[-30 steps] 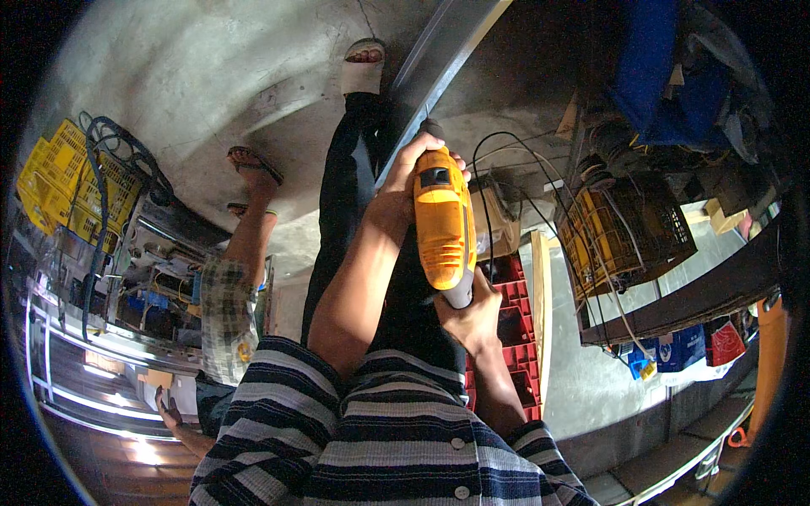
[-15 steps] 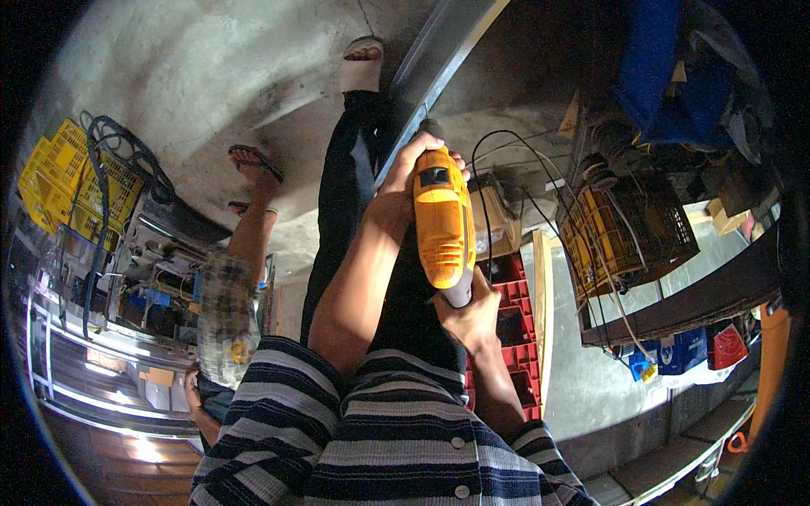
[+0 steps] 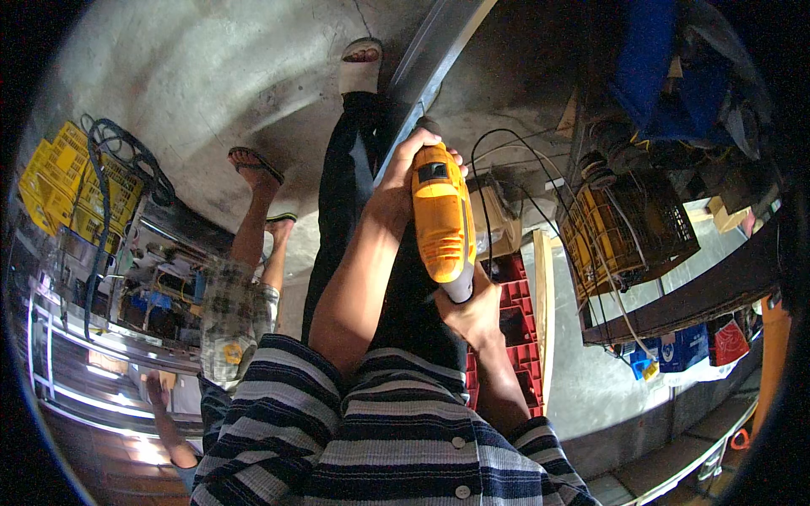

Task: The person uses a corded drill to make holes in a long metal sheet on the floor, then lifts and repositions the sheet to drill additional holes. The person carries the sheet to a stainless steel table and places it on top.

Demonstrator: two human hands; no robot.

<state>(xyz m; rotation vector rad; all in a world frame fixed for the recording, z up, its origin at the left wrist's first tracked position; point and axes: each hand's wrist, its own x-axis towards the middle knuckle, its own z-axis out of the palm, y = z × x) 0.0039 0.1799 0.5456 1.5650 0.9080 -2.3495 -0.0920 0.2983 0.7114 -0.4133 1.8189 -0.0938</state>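
A yellow power drill (image 3: 443,223) with a grey rear grip and black chuck is held in both my hands, pointing away from me. My left hand (image 3: 403,169) wraps round its front, just behind the chuck. The rear grip sits in my closed right hand (image 3: 477,310); the trigger is hidden. The thin bit at the drill's front meets or overlaps a long grey metal beam (image 3: 432,67); I cannot tell whether they touch. A black cord (image 3: 491,219) loops at the drill's right side.
Red crates (image 3: 519,337) stand beside my right forearm. Farther right is a yellow-brown crate (image 3: 624,223) with cables over it. At left are yellow crates (image 3: 89,181) with a dark hose. Another person's legs (image 3: 253,219) are close by on my left, beside metal racks (image 3: 110,354).
The other person on the left has shifted a foot and moved an arm. My hands and the drill stay almost in place, the drill's rear tilting slightly.
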